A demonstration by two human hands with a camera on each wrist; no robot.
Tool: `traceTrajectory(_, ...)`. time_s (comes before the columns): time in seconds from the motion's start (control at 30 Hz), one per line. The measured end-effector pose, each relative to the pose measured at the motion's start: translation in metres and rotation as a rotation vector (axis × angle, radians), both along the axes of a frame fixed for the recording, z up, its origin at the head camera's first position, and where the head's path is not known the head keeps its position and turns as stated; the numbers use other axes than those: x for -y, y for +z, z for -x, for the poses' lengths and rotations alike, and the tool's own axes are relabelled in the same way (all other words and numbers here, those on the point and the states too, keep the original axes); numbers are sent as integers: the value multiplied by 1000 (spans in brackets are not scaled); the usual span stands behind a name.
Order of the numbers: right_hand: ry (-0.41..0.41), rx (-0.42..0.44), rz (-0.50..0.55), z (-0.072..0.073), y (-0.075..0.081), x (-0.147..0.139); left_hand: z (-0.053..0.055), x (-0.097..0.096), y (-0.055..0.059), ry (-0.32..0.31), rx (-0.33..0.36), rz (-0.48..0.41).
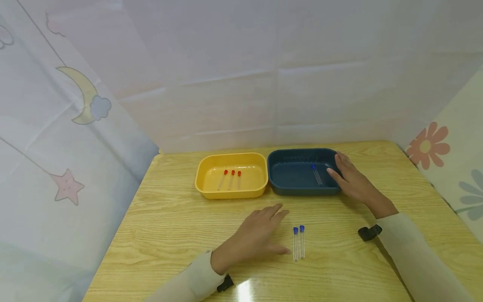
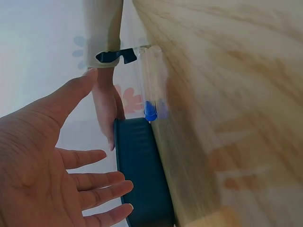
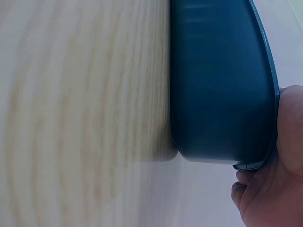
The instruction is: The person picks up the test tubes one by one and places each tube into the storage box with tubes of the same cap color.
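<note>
My left hand [image 1: 254,235] hovers over the table with its fingers spread and nothing in them. Right of its thumb, two clear tubes with blue caps [image 1: 296,230] lie side by side on the wood; the left wrist view shows a blue cap [image 2: 150,111] beyond the open palm. My right hand [image 1: 351,178] holds the right end of a dark blue tray [image 1: 305,191], thumb over the rim and fingers along the outside. Inside that tray lies one blue-capped tube [image 1: 317,175]. In the right wrist view, the tray's outer wall [image 3: 220,90] hides part of the fingers.
A yellow tray [image 1: 232,194] stands against the left side of the dark blue one and holds three red-capped tubes [image 1: 232,173]. Both are near the back edge of the wooden table [image 1: 162,235]. A pale printed cloth [image 1: 226,84] hangs behind.
</note>
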State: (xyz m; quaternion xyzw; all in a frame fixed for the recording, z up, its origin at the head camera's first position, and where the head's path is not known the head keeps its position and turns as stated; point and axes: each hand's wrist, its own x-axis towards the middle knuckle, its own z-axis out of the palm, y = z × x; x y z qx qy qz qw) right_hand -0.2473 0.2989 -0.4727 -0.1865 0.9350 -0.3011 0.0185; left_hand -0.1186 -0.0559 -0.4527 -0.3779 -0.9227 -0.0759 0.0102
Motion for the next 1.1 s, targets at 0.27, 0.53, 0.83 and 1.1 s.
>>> traceTrajectory(0.27, 0, -11, -5, 0, -1, -1, -4, -10, -4, -45, 50, 52)
traceTrajectory(0.53, -9, 4, -13, 0, -2, 0, -4, -18, -12, -42, 56, 129)
traceTrajectory(0.83, 8, -13, 1, 0, 0, 0, -3, -25, -13, -42, 8, 188)
traceTrajectory(1.1, -2, 0, -7, 0, 0, 1, -2, -31, -19, -56, -39, 214)
